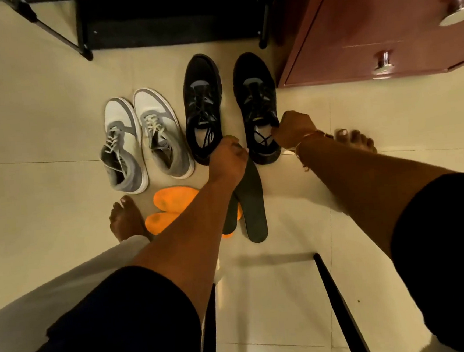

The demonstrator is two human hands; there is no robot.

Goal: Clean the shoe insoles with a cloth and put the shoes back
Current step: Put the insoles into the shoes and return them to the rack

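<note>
Two dark insoles (253, 213) sit at scene centre, overlapping, their far ends bunched in the left hand (228, 159). Its fingers are curled tight around them, back of the hand up. Their near ends trail toward the viewer over the tiled floor (53, 135); cannot tell whether they touch it. They cross the right edge of two orange insoles (171, 199), which lie flat and stacked crosswise on the tiles, just left.

Right hand (294, 128) is at the opening of the right black shoe (254, 89). Its fingers are curled over the collar on the shoe's right side, with the tips hidden inside. A thread band (306, 141) circles that wrist. The left black shoe (201, 94) stands just beside its mate, apart by a narrow gap, both toes pointing far. The left hand covers its heel.

Left of the black pair is a pair of white-and-grey sneakers (161, 120), side by side, laces loose, toes far.

One bare foot (125, 216) is planted near the orange insoles, and another (356, 139) shows right of the right wrist.

Far right is a reddish-brown cabinet (380, 22) with metal knobs (460, 7). Far centre is a black rack (171, 12) on thin legs. Near centre, a black frame (340, 301) runs between the arms.
</note>
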